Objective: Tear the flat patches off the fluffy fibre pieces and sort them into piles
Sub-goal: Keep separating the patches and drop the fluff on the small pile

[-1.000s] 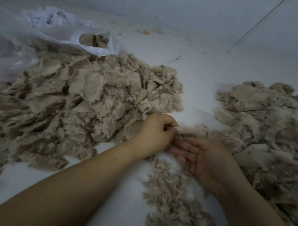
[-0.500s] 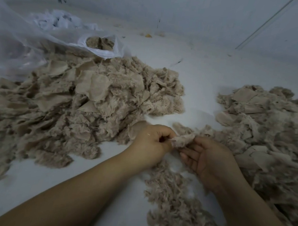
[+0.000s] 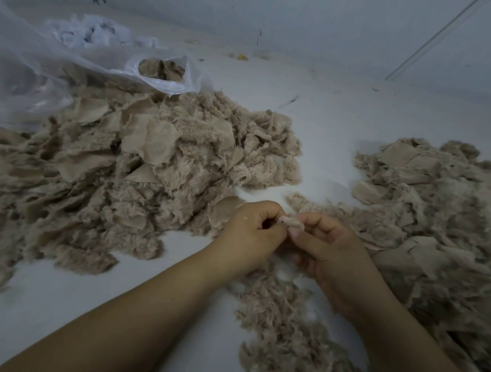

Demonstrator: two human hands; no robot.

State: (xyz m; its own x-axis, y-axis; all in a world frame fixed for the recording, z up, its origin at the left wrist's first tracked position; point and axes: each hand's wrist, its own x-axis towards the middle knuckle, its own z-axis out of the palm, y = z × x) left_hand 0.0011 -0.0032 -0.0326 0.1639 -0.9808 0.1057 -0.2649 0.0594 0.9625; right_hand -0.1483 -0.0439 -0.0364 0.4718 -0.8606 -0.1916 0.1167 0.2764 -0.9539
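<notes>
1. While we sit at the near edge of the floor, we pinch one small fluffy piece between both hands. A second ago we held it low and spread out. Now it is lifted and bunched up tight.
2. Our left hand is curled, and its fingers nip the left end of the piece.
3. Our right hand is curled too. Its thumb and first finger nip the right end. The two hands have come closer and now almost touch.
4. We think this means we are set to pull. The flat patch is not off yet, and we cannot see it in the bunch.
5. Under our wrists, near the near edge, lies the small fluff pile. It looks the same as before. We guess torn fluff goes there.
6. Toward the right edge sits the right pile, with many flat patches on it. It has not changed.
7. Toward the left edge sits the big left pile, fluff and patches still mixed. It looks the same too, so lots of work is left.
8. At the far left corner lies a clear plastic bag with more brown bits inside.
</notes>
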